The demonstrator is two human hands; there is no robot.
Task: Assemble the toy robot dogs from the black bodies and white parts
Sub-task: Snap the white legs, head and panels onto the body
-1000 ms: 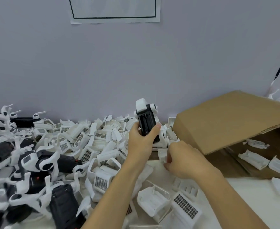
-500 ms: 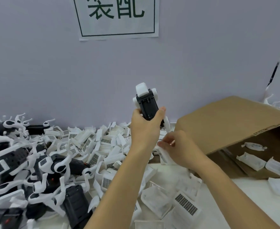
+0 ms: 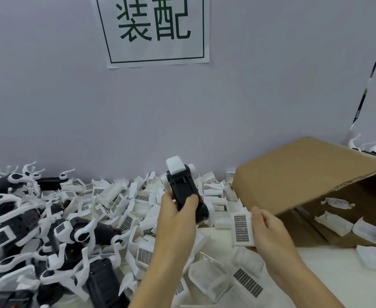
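Black body (image 3: 186,194) with a white head piece stands tilted above the heap of white parts (image 3: 124,210), left hand (image 3: 176,221) clamped around it. Right hand (image 3: 269,232) pinches a white grille cover (image 3: 242,228) just beside it, near the cardboard box (image 3: 298,174).

A cardboard box (image 3: 298,174) lies tipped on its side on the white table (image 3: 329,270), its open mouth facing right and toward the viewer. Behind the box rises a pale grey wall (image 3: 249,96). A white paper sign (image 3: 156,30) hangs on that wall, up and left of the box, with two dark green characters inside a thin green frame.
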